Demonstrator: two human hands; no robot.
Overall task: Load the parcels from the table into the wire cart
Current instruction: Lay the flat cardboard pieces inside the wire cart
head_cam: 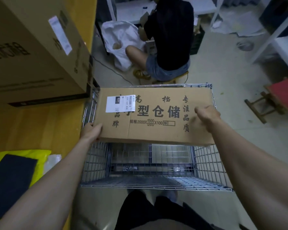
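The flat parcel [155, 116] lies crosswise above the wire cart [154, 183], left hand [91, 131] gripping one end, right hand [207, 113] curled on the other.

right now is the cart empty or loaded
Empty as far as visible: bare wire floor in the cart. The box is held above it by both hands, hiding the far end.

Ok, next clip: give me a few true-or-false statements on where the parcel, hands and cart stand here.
1. Both hands hold the flat cardboard parcel over the wire cart. True: left hand, right hand.
2. The cart already holds several parcels. False: its visible floor is bare.
3. A large carton sits on the yellow table. True.
4. The parcel has no label. False: a white label is stuck on top.
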